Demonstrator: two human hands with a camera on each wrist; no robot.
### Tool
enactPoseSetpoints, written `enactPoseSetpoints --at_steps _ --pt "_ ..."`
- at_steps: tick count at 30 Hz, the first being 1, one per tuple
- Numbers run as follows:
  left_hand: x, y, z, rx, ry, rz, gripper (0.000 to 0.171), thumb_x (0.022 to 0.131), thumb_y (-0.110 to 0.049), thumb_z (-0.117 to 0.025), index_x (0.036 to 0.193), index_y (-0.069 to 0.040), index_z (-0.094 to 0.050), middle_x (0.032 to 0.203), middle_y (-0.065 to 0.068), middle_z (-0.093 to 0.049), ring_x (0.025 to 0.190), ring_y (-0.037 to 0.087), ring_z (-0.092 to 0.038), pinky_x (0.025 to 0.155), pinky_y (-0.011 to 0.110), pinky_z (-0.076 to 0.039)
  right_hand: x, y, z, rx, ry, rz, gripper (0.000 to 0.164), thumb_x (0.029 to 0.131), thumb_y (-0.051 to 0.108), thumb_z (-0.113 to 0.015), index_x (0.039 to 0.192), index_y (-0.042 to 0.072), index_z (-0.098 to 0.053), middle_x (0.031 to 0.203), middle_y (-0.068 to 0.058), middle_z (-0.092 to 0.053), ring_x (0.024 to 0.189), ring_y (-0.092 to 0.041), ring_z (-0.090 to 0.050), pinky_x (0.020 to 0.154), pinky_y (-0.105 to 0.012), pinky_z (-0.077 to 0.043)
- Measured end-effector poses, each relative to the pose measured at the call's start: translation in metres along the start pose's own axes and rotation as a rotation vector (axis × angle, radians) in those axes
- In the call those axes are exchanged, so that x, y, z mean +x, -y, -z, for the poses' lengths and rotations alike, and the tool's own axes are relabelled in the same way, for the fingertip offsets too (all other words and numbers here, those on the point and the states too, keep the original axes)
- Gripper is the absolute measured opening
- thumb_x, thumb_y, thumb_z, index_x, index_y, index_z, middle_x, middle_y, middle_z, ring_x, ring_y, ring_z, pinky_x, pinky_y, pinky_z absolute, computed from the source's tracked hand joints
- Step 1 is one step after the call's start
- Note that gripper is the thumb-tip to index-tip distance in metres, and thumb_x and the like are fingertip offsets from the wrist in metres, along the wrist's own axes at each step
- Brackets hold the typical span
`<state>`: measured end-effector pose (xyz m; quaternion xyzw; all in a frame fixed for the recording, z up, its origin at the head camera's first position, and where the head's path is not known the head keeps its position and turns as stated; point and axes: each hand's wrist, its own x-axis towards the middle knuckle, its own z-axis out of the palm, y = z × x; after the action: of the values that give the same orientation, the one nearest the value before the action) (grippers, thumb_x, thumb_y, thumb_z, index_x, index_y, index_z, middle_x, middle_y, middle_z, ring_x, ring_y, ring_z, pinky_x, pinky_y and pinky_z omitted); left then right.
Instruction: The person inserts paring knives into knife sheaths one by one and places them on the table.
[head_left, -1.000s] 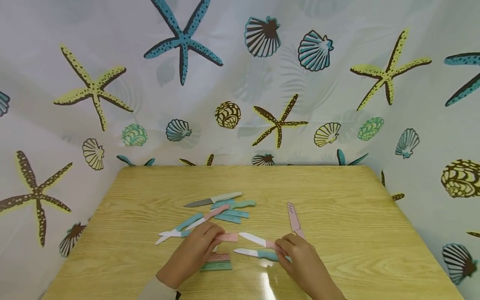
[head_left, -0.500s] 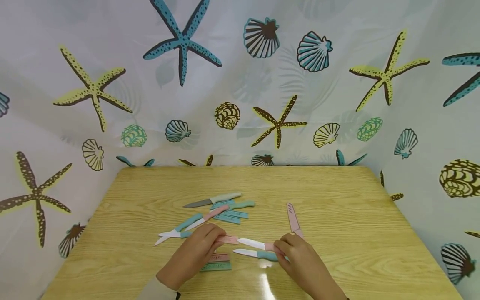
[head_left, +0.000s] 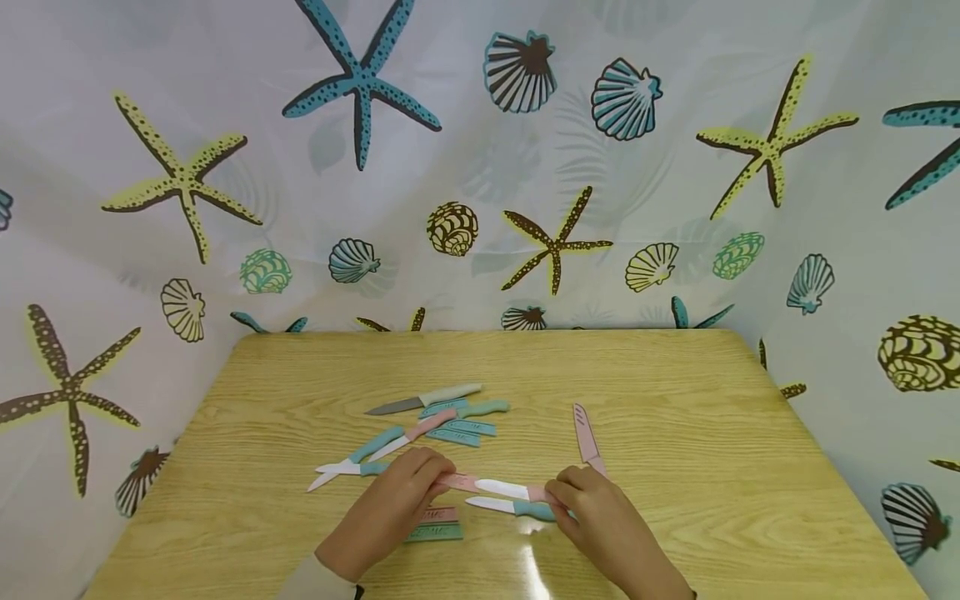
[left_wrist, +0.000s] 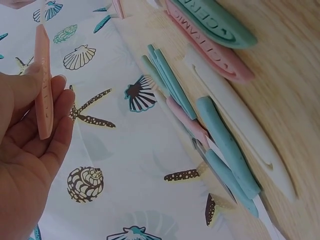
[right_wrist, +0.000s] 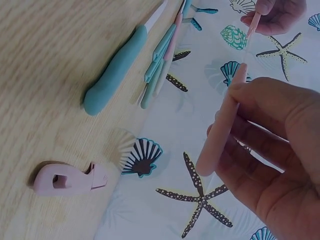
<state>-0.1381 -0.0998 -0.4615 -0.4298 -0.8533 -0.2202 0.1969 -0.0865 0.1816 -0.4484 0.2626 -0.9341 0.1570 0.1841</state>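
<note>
My left hand (head_left: 393,504) pinches a pink blade sheath (left_wrist: 44,85) between thumb and fingers, its mouth facing right. In my right hand (head_left: 603,517) is a knife with a pink handle (right_wrist: 220,130) and a white blade (head_left: 504,488). The blade points left, its tip right at the sheath's mouth in the head view. Both are held above the table. Beneath them lies a teal-handled knife (head_left: 534,510). Below my left hand rest a pink sheath (left_wrist: 210,42), a green sheath (head_left: 437,532) and a white sheath (left_wrist: 240,110), the white one hidden from the head view.
Several knives lie at the left middle of the wooden table (head_left: 675,392), including a grey-bladed one (head_left: 450,394) and two teal-handled ones crossed. Blue sheaths (head_left: 465,433) lie partly under them. A flat pink piece with slots (head_left: 587,433) lies beyond my right hand. Patterned cloth surrounds the table.
The knife in my right hand has shifted slightly left and lower, closing the small gap to the sheath's mouth. My left hand stays nearly still with the sheath.
</note>
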Motion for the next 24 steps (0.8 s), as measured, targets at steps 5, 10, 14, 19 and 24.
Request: enactPoseSetpoints --at_steps 5,10,14,19,24 --pt "0.0 -0.001 0.0 -0.012 0.0 0.002 0.022 0.086 -0.008 -0.07 0.106 -0.01 -0.061 0.105 -0.003 -0.061 0.098 0.01 -0.058 0.084 0.02 -0.051 0.002 -0.001 0.0 0.005 0.0 0.023 0.017 0.07 0.0 -0.082 0.084 0.003 -0.074 0.084 0.001 -0.065 0.072 -0.009 -0.057 0.06 -0.014 -0.049" --pt "0.002 -0.003 -0.002 -0.022 -0.018 -0.006 0.018 0.089 -0.011 -0.067 0.106 -0.01 -0.062 0.104 -0.003 -0.061 0.097 0.01 -0.057 0.084 0.019 -0.05 0.004 0.001 -0.002 0.003 0.008 0.044 0.016 0.072 0.001 -0.081 0.085 0.004 -0.074 0.084 0.002 -0.064 0.072 -0.009 -0.055 0.06 -0.014 -0.048" --pt "0.002 -0.005 -0.004 0.008 -0.014 -0.02 0.015 0.092 -0.017 -0.064 0.105 -0.011 -0.062 0.104 -0.003 -0.06 0.096 0.009 -0.057 0.083 0.018 -0.05 0.006 0.003 -0.002 -0.005 0.022 0.047 0.014 0.073 0.003 -0.081 0.085 0.005 -0.073 0.084 0.002 -0.065 0.072 -0.009 -0.054 0.06 -0.015 -0.048" --pt "0.003 -0.008 -0.005 0.013 -0.012 0.002 0.017 0.089 -0.015 -0.068 0.104 -0.012 -0.063 0.103 -0.005 -0.06 0.095 0.008 -0.056 0.081 0.018 -0.05 0.008 0.007 -0.002 -0.009 0.025 0.055 0.012 0.074 0.004 -0.08 0.081 0.008 -0.072 0.083 0.003 -0.064 0.07 -0.008 -0.052 0.059 -0.015 -0.045" --pt "0.004 -0.011 -0.007 0.024 -0.009 -0.015 0.013 0.094 -0.022 -0.061 0.104 -0.014 -0.063 0.103 -0.005 -0.058 0.096 0.008 -0.056 0.083 0.017 -0.049 0.009 0.008 -0.004 -0.016 -0.002 0.078 0.014 0.074 0.004 -0.081 0.085 0.007 -0.072 0.087 0.001 -0.064 0.075 -0.012 -0.059 0.063 -0.017 -0.051"
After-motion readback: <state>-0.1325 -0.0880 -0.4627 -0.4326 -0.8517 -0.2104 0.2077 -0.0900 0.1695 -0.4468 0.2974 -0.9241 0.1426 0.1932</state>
